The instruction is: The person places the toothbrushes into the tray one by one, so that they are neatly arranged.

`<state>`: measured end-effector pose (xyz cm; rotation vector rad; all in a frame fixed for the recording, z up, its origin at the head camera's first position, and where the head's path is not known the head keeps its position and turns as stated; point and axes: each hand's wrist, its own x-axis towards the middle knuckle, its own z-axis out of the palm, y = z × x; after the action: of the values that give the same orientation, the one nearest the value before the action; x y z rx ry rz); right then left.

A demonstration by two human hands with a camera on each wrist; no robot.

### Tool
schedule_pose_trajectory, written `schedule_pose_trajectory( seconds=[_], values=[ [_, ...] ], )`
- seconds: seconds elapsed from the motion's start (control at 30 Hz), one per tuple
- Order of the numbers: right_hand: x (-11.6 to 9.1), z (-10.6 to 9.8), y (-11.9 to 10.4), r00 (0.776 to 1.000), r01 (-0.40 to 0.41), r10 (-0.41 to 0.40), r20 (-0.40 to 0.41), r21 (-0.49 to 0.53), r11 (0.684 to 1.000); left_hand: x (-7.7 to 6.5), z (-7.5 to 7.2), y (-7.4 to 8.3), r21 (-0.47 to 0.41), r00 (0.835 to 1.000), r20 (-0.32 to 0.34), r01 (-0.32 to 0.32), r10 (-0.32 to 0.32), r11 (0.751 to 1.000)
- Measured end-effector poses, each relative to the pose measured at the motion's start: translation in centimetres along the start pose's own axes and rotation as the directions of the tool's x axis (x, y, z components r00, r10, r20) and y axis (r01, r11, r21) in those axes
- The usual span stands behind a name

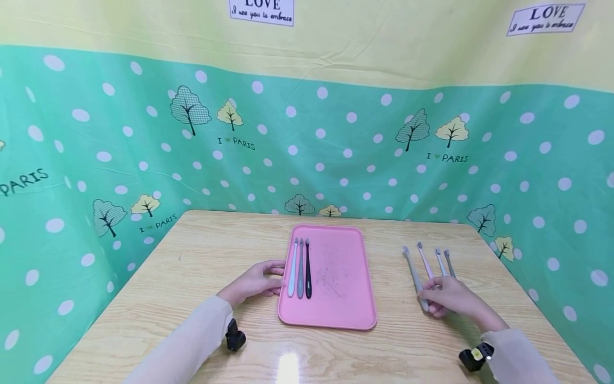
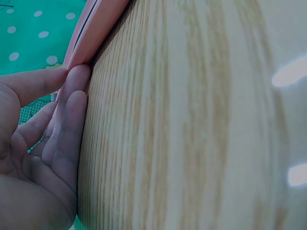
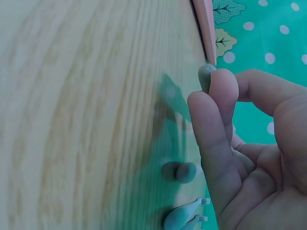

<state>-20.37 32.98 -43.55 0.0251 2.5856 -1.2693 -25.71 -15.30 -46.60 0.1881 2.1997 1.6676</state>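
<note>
The left hand [image 1: 258, 281] is gripping the tray [image 1: 342, 306] on its left; the right hand [image 1: 450, 296] is pinching a toothbrush [image 1: 413, 268] right of it.

And here's the cloth [image 1: 307, 101], spreading right across the back and round both sides of the table [image 1: 395, 346]! Pale yellow up top, then a wavy edge into green scattered with white dots [image 1: 322, 93]. Two white labels [image 1: 261, 13] up there, LOVE in capitals, the left one cut off by the top edge. Below, checked trees [image 1: 190, 109] stand beside yellow trees [image 1: 230, 114], with PARIS lettering [image 1: 236, 143] underneath. Light wood grain on the table, and a bright glare [image 1: 288, 368] shines at the near edge!
</note>
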Motion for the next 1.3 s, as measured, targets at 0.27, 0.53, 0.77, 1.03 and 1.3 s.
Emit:
schedule_pose_trajectory(
  seconds=[0.27, 0.53, 0.77, 1.03, 1.3],
  values=[
    [0.2, 0.3, -0.6, 0.999, 0.011, -0.014, 0.040, 0.085, 0.996, 0.0, 0.0, -0.1, -0.017, 1.000, 0.015, -0.006, 0.006, 1.000],
    [0.5, 1.1, -1.4, 0.994, 0.042, -0.055, 0.091, 0.139, 0.989, -0.1, 0.1, 0.1, -0.007, 1.000, 0.004, 0.006, -0.006, 1.000],
    [1.1, 2.1, -2.2, 0.987, 0.049, -0.076, 0.143, 0.186, 0.981, -0.1, 0.1, 0.2, -0.008, 1.000, -0.007, 0.015, -0.015, 1.000],
    [1.9, 3.3, -3.5, 0.967, 0.056, -0.127, 0.219, 0.305, 0.951, 0.0, 0.1, 0.2, -0.009, 1.000, -0.007, 0.017, -0.017, 1.000],
    [2.8, 4.6, -4.8, 0.953, 0.054, -0.149, 0.265, 0.336, 0.940, -0.1, 0.1, 0.1, -0.008, 1.000, -0.001, 0.010, -0.010, 1.000]
  ],
)
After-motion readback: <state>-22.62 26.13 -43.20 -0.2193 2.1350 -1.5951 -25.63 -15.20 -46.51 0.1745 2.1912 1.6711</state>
